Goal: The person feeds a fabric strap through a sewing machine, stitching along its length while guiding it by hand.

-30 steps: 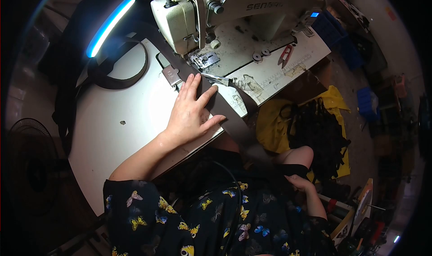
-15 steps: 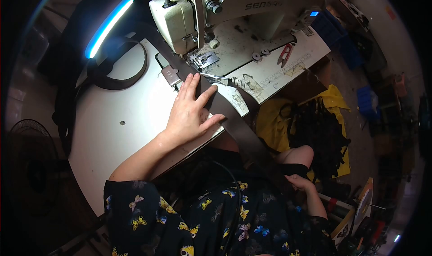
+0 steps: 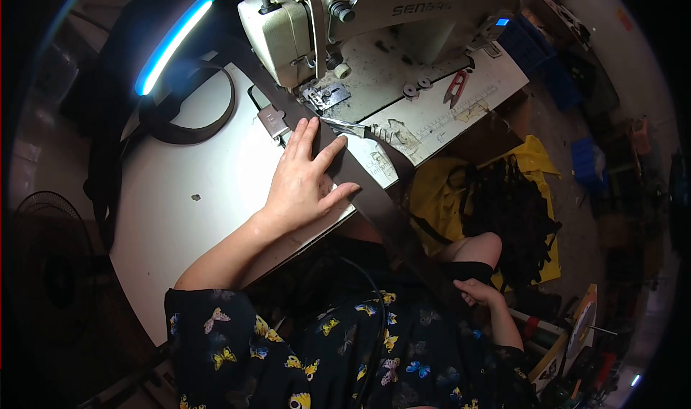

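Observation:
A long dark fabric strip (image 3: 385, 211) runs from under the sewing machine (image 3: 381, 13) across the table edge and down to my lap. My left hand (image 3: 302, 175) lies flat on it just in front of the presser foot area, fingers stretched and thumb apart. Beside the fingertips is a shiny metal strip guide (image 3: 345, 127), with a narrower dark band (image 3: 392, 153) leading into it. Low by my knee, my right hand (image 3: 479, 292) is closed at the edge of the wide strip, its fingers curled; part of the grip lies in shadow.
On the table (image 3: 173, 215) a loop of dark strip (image 3: 229, 110) lies left of the machine. Red thread snips (image 3: 455, 87) and two bobbins (image 3: 417, 87) rest at right. A lit lamp (image 3: 176, 42) hangs at upper left. Yellow cloth (image 3: 536, 157) with dark straps lies on the floor.
My right hand has shifted slightly left and up, its fingers curled more. The wide strip near my lap has moved a little. My left hand stays in nearly the same place.

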`<state>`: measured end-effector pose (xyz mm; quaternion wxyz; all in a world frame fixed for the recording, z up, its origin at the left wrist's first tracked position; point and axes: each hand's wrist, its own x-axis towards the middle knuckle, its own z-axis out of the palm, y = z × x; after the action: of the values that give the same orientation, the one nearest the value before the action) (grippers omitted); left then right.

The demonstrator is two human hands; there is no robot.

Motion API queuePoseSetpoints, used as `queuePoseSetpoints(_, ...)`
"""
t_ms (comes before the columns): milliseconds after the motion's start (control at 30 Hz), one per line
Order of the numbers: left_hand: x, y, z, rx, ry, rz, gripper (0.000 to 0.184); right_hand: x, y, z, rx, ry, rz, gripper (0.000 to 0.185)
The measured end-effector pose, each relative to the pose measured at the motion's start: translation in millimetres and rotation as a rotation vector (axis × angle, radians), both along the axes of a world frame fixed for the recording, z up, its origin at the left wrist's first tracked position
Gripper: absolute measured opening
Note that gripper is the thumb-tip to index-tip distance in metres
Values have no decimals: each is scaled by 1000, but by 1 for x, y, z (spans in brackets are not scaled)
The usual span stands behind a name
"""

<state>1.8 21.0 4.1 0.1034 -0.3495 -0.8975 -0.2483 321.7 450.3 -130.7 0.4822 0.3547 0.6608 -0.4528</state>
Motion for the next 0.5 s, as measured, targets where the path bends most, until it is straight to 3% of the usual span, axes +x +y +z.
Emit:
queuePoseSetpoints(167, 0, 0, 0, -5, -1, 2, 68, -3, -4, 7, -97, -15, -109, 57)
queuePoseSetpoints(500, 0, 0, 0, -14, 4, 3, 67, 0, -3, 3, -49, 21, -77, 55)
